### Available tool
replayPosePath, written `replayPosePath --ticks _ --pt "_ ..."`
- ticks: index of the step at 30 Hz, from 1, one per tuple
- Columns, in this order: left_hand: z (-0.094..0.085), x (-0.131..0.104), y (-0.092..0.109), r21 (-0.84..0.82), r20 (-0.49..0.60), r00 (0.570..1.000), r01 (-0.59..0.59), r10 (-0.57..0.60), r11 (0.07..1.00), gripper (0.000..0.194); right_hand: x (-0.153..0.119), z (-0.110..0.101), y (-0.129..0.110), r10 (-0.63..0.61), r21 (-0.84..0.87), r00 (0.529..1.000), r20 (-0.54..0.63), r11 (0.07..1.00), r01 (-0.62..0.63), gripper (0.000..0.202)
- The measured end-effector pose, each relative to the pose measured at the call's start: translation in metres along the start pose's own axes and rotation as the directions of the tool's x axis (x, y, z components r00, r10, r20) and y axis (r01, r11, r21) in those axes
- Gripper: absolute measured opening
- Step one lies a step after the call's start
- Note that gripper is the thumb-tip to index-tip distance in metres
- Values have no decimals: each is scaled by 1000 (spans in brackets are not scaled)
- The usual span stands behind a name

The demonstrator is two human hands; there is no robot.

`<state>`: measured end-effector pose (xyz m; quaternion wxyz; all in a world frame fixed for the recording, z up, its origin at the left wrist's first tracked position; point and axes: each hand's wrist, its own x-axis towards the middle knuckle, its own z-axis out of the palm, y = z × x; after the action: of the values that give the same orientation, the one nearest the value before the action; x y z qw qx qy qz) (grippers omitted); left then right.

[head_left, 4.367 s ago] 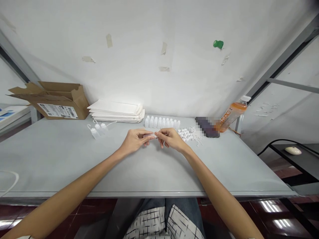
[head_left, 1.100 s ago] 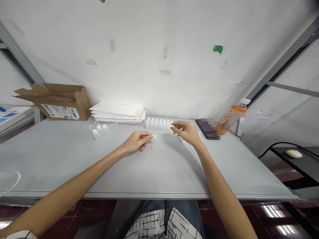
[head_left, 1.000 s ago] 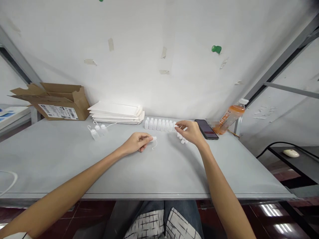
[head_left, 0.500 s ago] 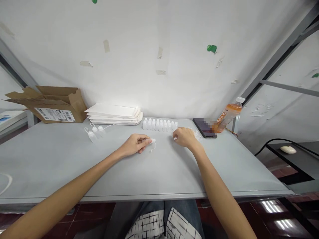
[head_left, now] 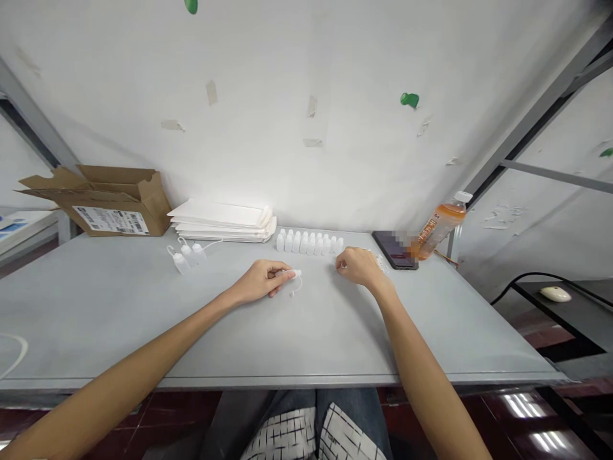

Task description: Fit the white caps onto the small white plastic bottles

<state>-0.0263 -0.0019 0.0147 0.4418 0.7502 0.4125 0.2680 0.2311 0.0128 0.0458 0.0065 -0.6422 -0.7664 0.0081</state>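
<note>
My left hand (head_left: 266,280) is closed around a small white plastic dropper bottle (head_left: 297,274), most of it hidden in the fingers. The bottle lies on its side, its cap strap dangling from the end. To the right, my right hand (head_left: 357,264) is closed in a pinch just above the table; whatever is between its fingertips cannot be made out. Several small clear-white pieces (head_left: 383,264) lie partly hidden behind this hand. A cluster of white bottles (head_left: 311,245) stands upright beyond both hands. Farther left are three bottles (head_left: 181,263) fitted with strapped caps.
On the grey table (head_left: 287,345), a stack of white envelopes (head_left: 220,220) lies by the wall beside an open cardboard box (head_left: 115,207). A phone (head_left: 395,250) and a tilted bottle of orange drink (head_left: 438,230) are at the back right.
The camera view has shifted slightly. Both hands keep nearly the same place and pose. A small white bit seen at my right fingertips earlier is out of sight now.
</note>
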Motion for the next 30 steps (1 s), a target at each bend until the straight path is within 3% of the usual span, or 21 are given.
replayPosePath --ticks 5,8,10,14,21,30 --pt "1 1 -1 6 -9 1000 -13 13 1000 44 0 -1 2 7 73 994 -107 997 1 21" --pt "1 1 -2 43 -32 999 -30 31 999 44 -2 -2 -4 -29 274 974 -226 957 92 17" --pt "1 1 -2 71 -51 998 -35 39 997 44 -4 -2 -12 -94 449 962 -256 870 205 19" --pt "2 1 -2 75 -72 996 -51 56 996 45 -6 4 -34 -246 690 944 -220 645 329 20" --pt "2 3 -6 64 -76 995 -53 58 997 46 -1 23 -49 -291 867 948 -130 431 251 27" --pt "1 2 -3 50 -59 997 -40 43 998 47 -2 19 -47 -302 918 949 -94 344 200 32"
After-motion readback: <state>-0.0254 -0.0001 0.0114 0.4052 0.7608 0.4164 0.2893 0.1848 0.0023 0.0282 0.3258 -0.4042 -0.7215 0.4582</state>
